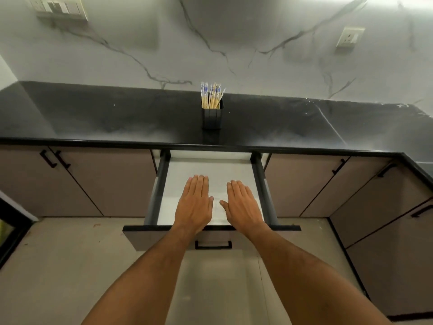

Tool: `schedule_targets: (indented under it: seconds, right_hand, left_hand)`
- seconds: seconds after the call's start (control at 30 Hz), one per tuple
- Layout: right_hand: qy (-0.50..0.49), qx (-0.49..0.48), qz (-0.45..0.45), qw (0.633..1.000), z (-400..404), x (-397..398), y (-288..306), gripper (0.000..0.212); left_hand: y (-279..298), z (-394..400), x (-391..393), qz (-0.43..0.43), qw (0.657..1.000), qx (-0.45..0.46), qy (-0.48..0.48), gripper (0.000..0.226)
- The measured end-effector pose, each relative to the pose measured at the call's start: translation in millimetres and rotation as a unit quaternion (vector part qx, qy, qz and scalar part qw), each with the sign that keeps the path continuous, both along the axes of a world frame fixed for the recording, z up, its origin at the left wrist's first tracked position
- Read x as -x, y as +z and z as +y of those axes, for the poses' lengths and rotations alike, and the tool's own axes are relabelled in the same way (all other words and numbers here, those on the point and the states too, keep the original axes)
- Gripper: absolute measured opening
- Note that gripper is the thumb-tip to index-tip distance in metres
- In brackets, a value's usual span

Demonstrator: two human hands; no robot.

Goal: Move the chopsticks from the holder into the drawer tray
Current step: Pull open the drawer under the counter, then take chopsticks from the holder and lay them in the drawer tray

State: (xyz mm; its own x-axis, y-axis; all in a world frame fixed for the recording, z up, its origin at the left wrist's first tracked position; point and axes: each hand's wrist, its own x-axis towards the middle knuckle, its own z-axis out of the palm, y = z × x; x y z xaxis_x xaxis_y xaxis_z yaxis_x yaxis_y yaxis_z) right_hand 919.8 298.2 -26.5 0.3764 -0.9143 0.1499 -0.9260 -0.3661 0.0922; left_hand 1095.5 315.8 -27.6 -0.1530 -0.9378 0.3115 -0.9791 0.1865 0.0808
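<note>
Both hands, left (195,202) and right (242,204), hover flat and empty over the pulled-out white-lined drawer tray (180,181), probably prepping it, while the blue-topped bamboo chopsticks (211,96) sit upright in the black square holder (212,118) on the glossy black tabletop (105,118).

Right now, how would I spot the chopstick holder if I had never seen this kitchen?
Find the black countertop under the marble wall. Above the open drawer, near the wall, stands the holder: a small dark square cup, the only thing standing there, with pale chopsticks with blue-patterned tops sticking out.
</note>
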Motion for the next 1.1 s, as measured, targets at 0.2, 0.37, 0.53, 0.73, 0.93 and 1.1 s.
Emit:
schedule_targets:
  seconds: [0.2, 0.37, 0.53, 0.73, 0.93, 1.1]
  right_hand:
    - [-0.024, 0.036, -0.021, 0.999, -40.7, -12.0, 53.9, 0.069]
    - [-0.03, 0.048, -0.045, 0.997, -81.3, -17.5, 90.5, 0.068]
    - [-0.028, 0.085, -0.053, 0.995, -135.3, -20.7, 111.4, 0.064]
    - [-0.017, 0.128, -0.065, 0.989, -221.1, -26.6, 124.8, 0.061]
    - [0.006, 0.133, -0.077, 0.988, -310.2, -35.0, 136.7, 0.059]
    - [0.033, 0.128, -0.073, 0.988, -365.8, -39.8, 138.8, 0.061]
  left_hand:
    - [56.7, -47.8, -11.1, 0.008, 0.999, 0.036, 0.005, 0.06]
    - [93.6, -89.9, -16.7, 0.002, 0.997, 0.074, 0.002, 0.059]
    - [109.9, -140.7, -22.1, -0.02, 0.995, 0.094, -0.003, 0.059]
    - [124.8, -213.1, -25.9, -0.015, 0.994, 0.107, -0.001, 0.058]
    - [137.0, -294.3, -26.8, -0.02, 0.994, 0.107, 0.011, 0.057]
    - [134.5, -345.5, -26.8, -0.014, 0.996, 0.088, 0.021, 0.056]
